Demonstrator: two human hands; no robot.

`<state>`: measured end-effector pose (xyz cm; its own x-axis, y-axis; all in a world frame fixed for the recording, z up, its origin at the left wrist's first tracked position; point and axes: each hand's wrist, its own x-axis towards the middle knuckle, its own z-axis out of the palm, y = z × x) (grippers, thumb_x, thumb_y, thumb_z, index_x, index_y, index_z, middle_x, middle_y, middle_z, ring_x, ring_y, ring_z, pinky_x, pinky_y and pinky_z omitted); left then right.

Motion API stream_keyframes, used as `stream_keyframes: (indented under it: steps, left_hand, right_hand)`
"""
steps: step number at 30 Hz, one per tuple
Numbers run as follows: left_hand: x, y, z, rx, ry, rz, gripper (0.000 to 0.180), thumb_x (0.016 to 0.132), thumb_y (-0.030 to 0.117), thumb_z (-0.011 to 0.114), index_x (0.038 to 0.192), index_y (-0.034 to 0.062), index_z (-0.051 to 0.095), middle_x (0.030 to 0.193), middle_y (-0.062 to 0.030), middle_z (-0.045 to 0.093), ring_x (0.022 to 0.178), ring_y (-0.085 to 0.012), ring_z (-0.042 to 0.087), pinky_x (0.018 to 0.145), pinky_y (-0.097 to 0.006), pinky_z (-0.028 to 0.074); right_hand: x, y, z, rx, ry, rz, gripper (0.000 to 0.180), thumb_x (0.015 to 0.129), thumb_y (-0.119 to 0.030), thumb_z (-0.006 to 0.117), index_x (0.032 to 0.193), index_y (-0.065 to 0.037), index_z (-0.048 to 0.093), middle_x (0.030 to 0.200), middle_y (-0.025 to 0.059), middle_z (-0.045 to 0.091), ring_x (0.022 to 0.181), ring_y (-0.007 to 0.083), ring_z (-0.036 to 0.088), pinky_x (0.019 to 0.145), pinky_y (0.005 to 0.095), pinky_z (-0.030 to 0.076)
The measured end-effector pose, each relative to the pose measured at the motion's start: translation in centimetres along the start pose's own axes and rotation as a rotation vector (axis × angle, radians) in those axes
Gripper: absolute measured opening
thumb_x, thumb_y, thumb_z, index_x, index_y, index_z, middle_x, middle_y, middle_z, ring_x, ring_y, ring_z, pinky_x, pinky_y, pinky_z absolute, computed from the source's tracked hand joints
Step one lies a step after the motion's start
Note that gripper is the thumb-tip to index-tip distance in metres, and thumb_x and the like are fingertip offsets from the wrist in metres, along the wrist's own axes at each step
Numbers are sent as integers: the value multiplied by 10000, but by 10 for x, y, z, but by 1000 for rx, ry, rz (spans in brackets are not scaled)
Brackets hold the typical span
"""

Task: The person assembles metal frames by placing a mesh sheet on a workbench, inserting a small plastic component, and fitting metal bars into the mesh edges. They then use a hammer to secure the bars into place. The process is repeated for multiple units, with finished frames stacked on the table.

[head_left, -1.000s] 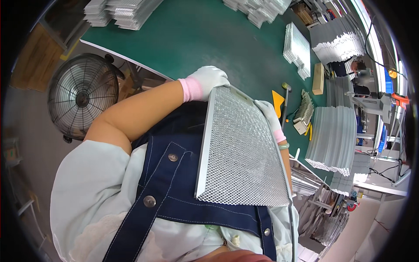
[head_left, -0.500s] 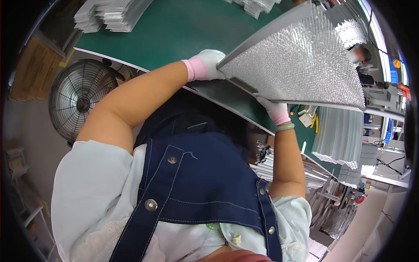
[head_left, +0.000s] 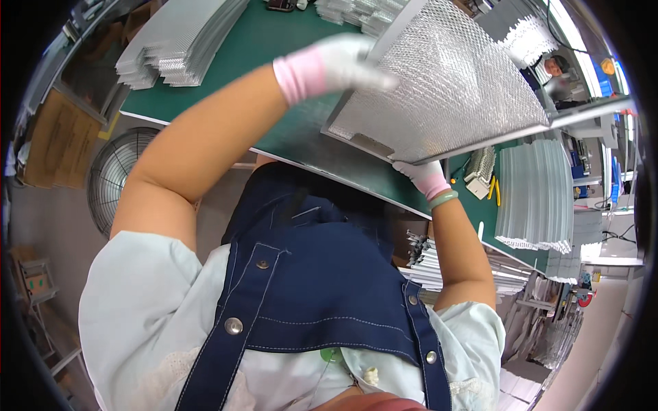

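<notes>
A silver metal mesh panel (head_left: pixel 466 82) with a grey metal frame stands tilted over the green table. My right hand (head_left: pixel 419 175), in a white glove with a pink cuff, grips the panel's near lower edge. By the left side of the frame is my left hand (head_left: pixel 346 65), in a matching glove and smeared by motion. Its fingers look stretched apart, one reaching across the front of the mesh. Whether it touches the frame is hard to make out. A dark slot (head_left: pixel 372 145) shows in the mesh near the lower left corner.
Stacked mesh sheets (head_left: pixel 181 41) lie on the green table (head_left: pixel 288 34) at far left, with more sheets (head_left: pixel 367 12) at the back. Right of my right hand are yellow-handled pliers (head_left: pixel 495 190) and a stack of grey sheets (head_left: pixel 534 195). A fan (head_left: pixel 120 181) stands left; a co-worker (head_left: pixel 554 68) is far right.
My left hand has left the panel's lower left corner and moved up along its left side. The panel has shifted and turned slightly, with my right hand still on its lower edge.
</notes>
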<state>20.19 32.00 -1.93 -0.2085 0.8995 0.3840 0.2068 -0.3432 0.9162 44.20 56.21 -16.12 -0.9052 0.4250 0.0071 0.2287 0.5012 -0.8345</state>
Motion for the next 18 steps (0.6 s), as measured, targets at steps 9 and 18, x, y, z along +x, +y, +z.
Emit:
stream_keyframes:
  steps: [9,18]
  left_hand:
    - [49,56,2,39,138,183,447,913,117,694,1321,-21,573,1202,-87,674,1086,-157,614,1001,-312,461]
    - [53,45,3,16,212,201,418,923,133,685,1296,-31,591,1218,-80,670,1105,-164,609,1001,-305,457]
  right_hand:
    - [-26,-30,-31,-868,28,-86,773,693,-368,867,1304,2,569,1384,185,547,1325,339,479,1097,432,390]
    - [-106,-17,-2,-922,78,-227,803,734,-392,798,1370,-7,493,1389,246,496,1320,404,439,1124,529,303]
